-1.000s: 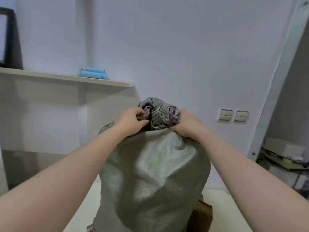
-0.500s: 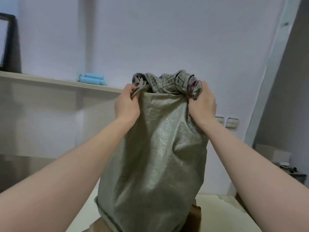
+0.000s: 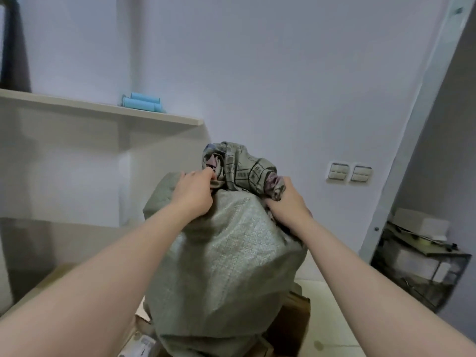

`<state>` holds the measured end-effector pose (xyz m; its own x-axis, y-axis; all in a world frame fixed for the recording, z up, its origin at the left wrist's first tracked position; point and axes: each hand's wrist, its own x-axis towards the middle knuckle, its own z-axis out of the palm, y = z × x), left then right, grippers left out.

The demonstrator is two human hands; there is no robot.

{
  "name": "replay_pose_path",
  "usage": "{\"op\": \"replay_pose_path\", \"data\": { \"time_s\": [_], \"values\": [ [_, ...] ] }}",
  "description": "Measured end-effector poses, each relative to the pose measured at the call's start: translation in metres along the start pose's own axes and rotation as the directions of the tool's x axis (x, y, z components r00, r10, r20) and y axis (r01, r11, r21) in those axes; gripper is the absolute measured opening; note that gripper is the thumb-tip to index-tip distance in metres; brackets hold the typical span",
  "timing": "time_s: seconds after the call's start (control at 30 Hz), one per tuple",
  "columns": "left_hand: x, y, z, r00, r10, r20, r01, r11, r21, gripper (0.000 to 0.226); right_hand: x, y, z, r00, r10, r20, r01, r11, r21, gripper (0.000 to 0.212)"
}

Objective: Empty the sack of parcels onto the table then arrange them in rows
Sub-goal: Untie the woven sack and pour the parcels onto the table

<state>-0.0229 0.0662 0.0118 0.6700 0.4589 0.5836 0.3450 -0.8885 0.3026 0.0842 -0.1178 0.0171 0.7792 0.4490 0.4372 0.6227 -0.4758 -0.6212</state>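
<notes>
A pale wall (image 3: 283, 73) filled most of the view. In front of it, at the centre, stood a bulging grey-green woven sack (image 3: 226, 253), upright on the light table (image 3: 332, 318). Its top end (image 3: 239, 168), printed with dark boxes and marks, was gathered into a crumpled bunch. Both bare forearms reached up to it from the lower corners.

On the left a long pale shelf (image 3: 77, 105) ran along the wall, with a dark frame (image 3: 15, 47) standing at its far left end. At the right edge, beyond a pale upright post, a dark rack (image 3: 417, 264) held pale boxes and papers; what they were could not be told.

The left hand (image 3: 193, 194) gripped the left side of the bunch, its fingers (image 3: 206, 175) curled tightly into the cloth. The right hand (image 3: 288, 204) gripped the right side of the bunch in the same way, fingers closed round a fold of printed cloth, thumb on top. The two hands were near each other, with the bunch between them.

At the foot of the sack lay parcels: a brown box (image 3: 293, 318) touched its lower right side, partly hidden behind it, and a pale parcel (image 3: 141, 346) with a printed label showed under its lower left edge, blurred.

Blue rolls (image 3: 143, 103) lay stacked on the shelf near its right end. Two white switches (image 3: 350, 172) sat side by side on the wall, right of the sack.
</notes>
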Motion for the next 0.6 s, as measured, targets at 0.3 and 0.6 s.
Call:
{"op": "replay_pose_path", "data": {
  "time_s": [0.3, 0.6],
  "values": [
    [-0.039, -0.041, -0.011, 0.989, -0.11, 0.095, 0.1, 0.99, 0.1, 0.023, -0.005, -0.03, 0.04, 0.984, -0.177, 0.008, 0.176, 0.972, -0.155, 0.036],
    [-0.053, 0.014, 0.032, 0.987, -0.141, 0.072, 0.158, 0.879, -0.449, 0.014, 0.011, -0.041, -0.001, 0.968, -0.202, -0.15, 0.15, 0.942, -0.301, 0.042]
  ]
}}
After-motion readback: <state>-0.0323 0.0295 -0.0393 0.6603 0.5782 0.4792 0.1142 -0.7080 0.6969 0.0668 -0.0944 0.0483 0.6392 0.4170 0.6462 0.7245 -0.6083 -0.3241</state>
